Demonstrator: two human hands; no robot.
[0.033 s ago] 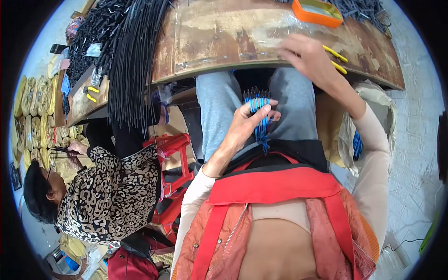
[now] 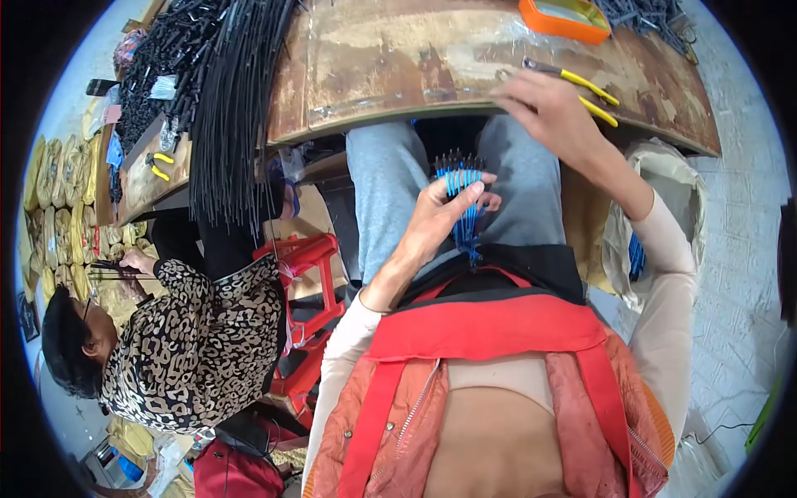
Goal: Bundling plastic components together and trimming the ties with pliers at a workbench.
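My left hand is closed round a bundle of thin blue cables with black, pin-like tips pointing away from me. The bundle is above my lap, its lower end gathered near my waist. My right hand is over the near edge of the wooden table, its fingers stretched to the left and nothing visible in them. Beside it, partly behind the hand, lie yellow-handled pliers with a dark head.
An orange tray sits farther back, beside a dark heap of small parts. Long black cables hang over the table's left side. Right of my legs stands a pale sack. At left, a co-worker is near a red stool.
My right hand has shifted slightly down and to the right, and the dark head of the pliers now shows. My left hand still grips the blue cables in nearly the same place.
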